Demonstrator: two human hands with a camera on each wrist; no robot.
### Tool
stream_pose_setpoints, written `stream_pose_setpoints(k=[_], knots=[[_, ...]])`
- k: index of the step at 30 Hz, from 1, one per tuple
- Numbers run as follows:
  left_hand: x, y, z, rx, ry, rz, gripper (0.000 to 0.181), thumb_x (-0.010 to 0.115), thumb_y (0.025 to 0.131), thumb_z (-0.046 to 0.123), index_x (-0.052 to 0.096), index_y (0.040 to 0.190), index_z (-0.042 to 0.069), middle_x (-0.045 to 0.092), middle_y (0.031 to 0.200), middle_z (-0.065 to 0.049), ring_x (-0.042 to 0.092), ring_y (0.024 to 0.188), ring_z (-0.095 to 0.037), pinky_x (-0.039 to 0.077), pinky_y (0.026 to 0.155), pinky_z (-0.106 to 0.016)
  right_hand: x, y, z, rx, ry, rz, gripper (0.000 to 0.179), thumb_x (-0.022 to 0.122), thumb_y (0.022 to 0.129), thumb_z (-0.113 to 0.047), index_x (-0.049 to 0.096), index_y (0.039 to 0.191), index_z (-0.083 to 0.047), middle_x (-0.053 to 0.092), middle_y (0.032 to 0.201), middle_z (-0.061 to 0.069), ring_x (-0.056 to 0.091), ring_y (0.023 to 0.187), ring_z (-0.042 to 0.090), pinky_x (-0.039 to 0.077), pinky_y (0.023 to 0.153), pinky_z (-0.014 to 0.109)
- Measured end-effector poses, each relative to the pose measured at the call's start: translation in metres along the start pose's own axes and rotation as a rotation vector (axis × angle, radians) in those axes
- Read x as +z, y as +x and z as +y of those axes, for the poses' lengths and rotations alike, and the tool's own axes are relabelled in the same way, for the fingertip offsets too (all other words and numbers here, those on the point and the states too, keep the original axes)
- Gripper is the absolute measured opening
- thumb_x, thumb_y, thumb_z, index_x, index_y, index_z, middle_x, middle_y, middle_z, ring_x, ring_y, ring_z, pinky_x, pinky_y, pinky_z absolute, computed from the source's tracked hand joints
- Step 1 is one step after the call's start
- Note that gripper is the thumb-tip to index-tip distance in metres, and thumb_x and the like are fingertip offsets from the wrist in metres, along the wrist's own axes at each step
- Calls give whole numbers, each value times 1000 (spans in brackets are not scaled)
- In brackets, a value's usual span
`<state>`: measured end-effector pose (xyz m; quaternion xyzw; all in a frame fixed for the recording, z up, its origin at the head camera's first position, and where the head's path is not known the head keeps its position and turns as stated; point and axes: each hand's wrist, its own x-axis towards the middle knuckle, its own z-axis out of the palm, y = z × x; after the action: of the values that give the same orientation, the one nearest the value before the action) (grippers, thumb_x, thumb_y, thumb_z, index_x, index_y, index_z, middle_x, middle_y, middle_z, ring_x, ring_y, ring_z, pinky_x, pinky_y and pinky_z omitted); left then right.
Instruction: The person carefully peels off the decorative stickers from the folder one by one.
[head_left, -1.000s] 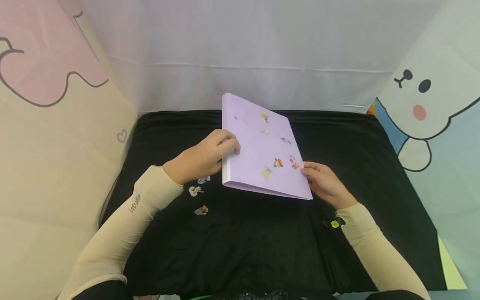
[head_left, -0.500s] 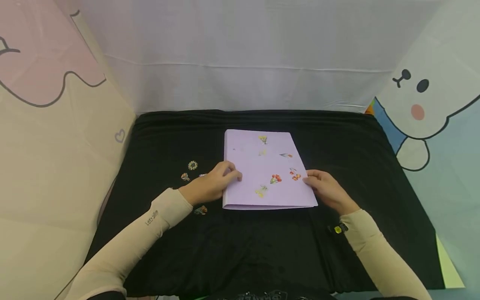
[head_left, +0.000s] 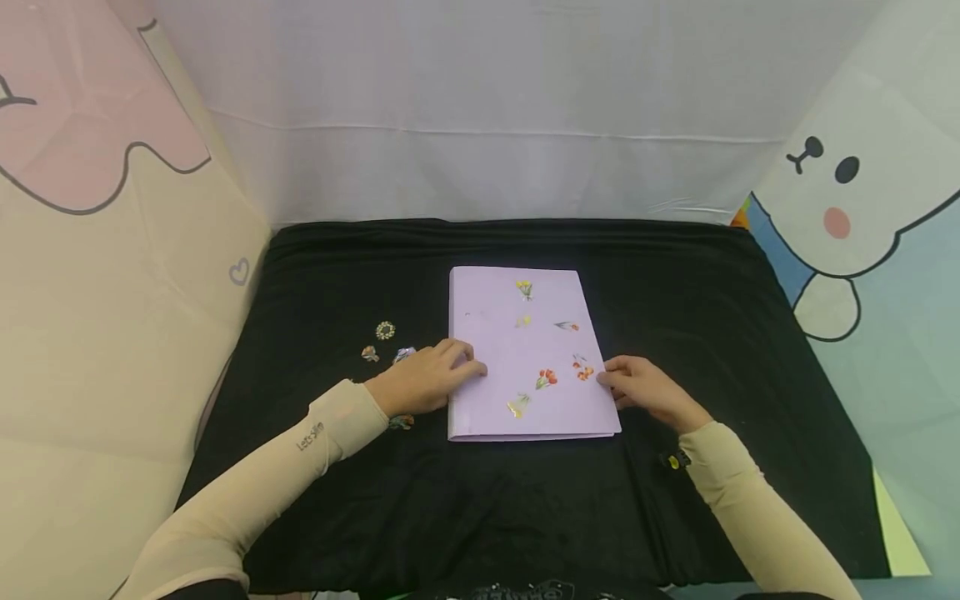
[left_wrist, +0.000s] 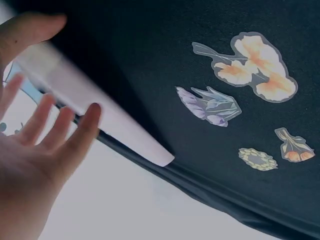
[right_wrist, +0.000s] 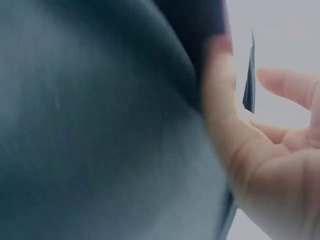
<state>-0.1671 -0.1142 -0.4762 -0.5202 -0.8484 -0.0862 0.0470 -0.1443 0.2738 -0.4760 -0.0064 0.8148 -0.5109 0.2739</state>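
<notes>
"Folder (head_left: 491, 346) first: where do you have it?"

"On my screen it's near the middle of the black-covered desk (head_left: 465, 525), pale purple and laid shut, spine to the left. Flower stickers (head_left: 547, 380) are scattered over its cover."

"And the hands?"

"The right hand (head_left: 651, 390) pinches the right edge, thumb on the cover. The left hand (head_left: 427, 379) lies over the spine with fingers bent; from here I can't tell whether it grips or only rests there. My right wrist view is too blurred to help much."

"Anything beside the left one?"

"Loose flower cut-outs on the desk. I get the clearest look from the left wrist: a big orange bloom (left_wrist: 277, 65), a purple bunch (left_wrist: 209, 106), a small wreath (left_wrist: 258, 159) and a small orange bunch (left_wrist: 296, 146), those last two close together."

"Behind the desk?"

"A white curtain (head_left: 495, 92)."
</notes>
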Motion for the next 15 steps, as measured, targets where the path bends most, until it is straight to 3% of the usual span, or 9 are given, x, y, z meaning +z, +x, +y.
stream_pose_setpoints(k=[4, 8, 15], knots=[[0, -1, 0, -45, 20, -78, 47, 71, 85, 2, 59, 130, 11, 57, 124, -14, 57, 108, -28, 55, 78, -33, -5, 2, -1, -22, -201, 67, 31, 60, 100, -14, 61, 115, 12, 67, 97, 19, 67, 78, 26, 59, 72, 39], [0, 0, -1, -64, 31, -114, 42, 71, 87, 5, 61, 127, 11, 57, 126, -14, 58, 108, -27, 56, 80, -33, -12, 5, -6, -60, -362, 126, 24, 61, 99, -12, 64, 109, 9, 68, 91, 16, 68, 73, 23, 59, 67, 38], [2, 0, 0, -49, 11, -82, 31, 71, 88, 8, 65, 118, 7, 58, 121, -16, 62, 103, -28, 56, 81, -34, -16, 15, -20, -144, -547, 222, 21, 65, 96, -14, 64, 106, 4, 69, 90, 13, 63, 73, 22, 55, 66, 39]])
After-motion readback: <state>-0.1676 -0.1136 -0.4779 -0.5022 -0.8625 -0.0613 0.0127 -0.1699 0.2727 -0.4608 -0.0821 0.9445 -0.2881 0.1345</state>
